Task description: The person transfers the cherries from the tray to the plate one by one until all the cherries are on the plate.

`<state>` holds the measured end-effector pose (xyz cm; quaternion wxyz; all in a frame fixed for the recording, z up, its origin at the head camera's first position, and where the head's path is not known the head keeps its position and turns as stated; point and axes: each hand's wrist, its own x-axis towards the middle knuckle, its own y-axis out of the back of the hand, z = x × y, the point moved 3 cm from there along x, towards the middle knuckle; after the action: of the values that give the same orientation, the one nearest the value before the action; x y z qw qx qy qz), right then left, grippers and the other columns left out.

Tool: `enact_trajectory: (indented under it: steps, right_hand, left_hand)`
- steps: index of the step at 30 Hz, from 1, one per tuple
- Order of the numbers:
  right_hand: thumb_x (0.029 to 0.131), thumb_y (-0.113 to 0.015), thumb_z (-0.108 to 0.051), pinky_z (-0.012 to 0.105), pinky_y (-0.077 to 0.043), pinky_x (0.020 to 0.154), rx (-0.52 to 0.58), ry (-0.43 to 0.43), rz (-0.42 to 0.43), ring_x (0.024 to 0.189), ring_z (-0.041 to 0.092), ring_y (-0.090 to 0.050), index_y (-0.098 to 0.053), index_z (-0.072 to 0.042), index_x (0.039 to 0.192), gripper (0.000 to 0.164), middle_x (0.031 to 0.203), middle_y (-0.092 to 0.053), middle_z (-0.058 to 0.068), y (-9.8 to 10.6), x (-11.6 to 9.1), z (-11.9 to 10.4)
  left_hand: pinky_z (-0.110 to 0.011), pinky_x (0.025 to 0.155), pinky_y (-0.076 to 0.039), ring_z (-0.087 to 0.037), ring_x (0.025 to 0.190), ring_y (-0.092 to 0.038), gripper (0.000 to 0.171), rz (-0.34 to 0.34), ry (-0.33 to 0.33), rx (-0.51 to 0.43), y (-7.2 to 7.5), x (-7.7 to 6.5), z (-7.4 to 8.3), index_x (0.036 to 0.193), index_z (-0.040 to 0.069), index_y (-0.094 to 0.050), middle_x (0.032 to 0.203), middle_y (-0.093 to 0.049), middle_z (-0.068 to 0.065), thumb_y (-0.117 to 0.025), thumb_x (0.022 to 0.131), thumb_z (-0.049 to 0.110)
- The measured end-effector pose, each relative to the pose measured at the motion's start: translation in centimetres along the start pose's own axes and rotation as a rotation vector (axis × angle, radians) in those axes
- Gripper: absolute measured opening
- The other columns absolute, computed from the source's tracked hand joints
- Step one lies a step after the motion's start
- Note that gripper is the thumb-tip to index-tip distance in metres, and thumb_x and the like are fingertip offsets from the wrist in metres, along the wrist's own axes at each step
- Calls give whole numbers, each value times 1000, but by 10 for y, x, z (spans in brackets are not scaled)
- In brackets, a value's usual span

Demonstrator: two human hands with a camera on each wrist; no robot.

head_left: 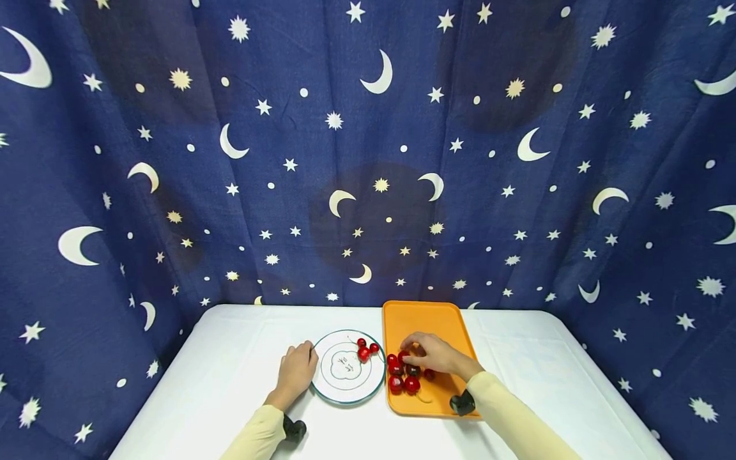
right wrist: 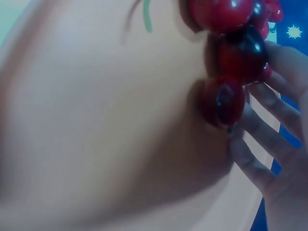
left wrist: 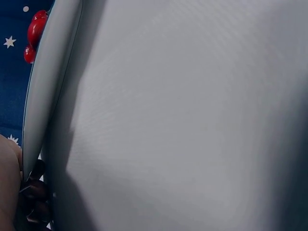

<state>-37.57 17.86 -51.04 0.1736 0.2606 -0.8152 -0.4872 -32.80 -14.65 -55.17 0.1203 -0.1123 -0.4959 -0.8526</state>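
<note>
My left hand (head_left: pixel 296 372) grips the left rim of a white plate (head_left: pixel 347 392) with a dark green edge. In the left wrist view the thumb lies over the rim and darker fingers (left wrist: pixel 37 190) curl beneath it. Three red cherries (head_left: pixel 364 354) lie at the plate's right side. Over an orange tray (head_left: pixel 422 316), my right hand (head_left: pixel 435 353) pinches a red cherry (head_left: pixel 404 356) at the back of a cluster; the hand partly hides it. Several more cherries (right wrist: pixel 243 55) sit close to its fingers, some bright red, some dark. The other fingers spread loosely beside them.
A white cloth-covered table (head_left: pixel 535 370) carries the plate and tray, which stand side by side with their edges close. A cherry's green stem (head_left: pixel 423 399) lies on the tray. Behind the table hangs a dark blue curtain (head_left: pixel 379 140) with moons and stars.
</note>
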Motion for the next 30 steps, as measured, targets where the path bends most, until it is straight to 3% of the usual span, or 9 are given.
enact_trajectory:
  steps: [9, 16, 24, 30]
  right_hand:
    - [98, -70, -31, 37, -55, 91, -20, 2, -12, 95, 15, -61, -71, -14, 116, 25, 110, -71, 0, -1, 4, -2]
    - [97, -70, -32, 50, -50, 102, -48, -18, 16, 104, 19, -61, -71, -15, 115, 25, 112, -72, -1, -3, 3, -1]
    - [96, -72, -33, 45, -51, 95, -65, -20, 50, 97, 15, -57, -70, -17, 112, 24, 106, -72, -3, -3, 3, -2]
    - [98, -69, -31, 45, -52, 97, -102, 40, 68, 99, 17, -60, -69, -15, 122, 29, 113, -72, 0, -3, 4, -3]
  left_hand:
    - [-36, 71, -39, -21, 78, -50, 18, -25, 14, 1, 0, 0, -1, 100, 5, -66, 97, -72, -12, -53, 102, 18]
    - [-37, 71, -39, -21, 79, -51, 17, -37, 13, 10, 1, 2, 0, 99, 7, -65, 95, -72, -10, -53, 103, 18]
    - [-37, 72, -40, -22, 80, -51, 18, -28, 7, 16, -1, 3, -3, 101, 6, -66, 97, -72, -10, -53, 102, 19]
    - [-38, 72, -40, -23, 79, -50, 18, -10, 5, 5, -2, 2, -3, 99, 6, -65, 96, -72, -11, -53, 102, 19]
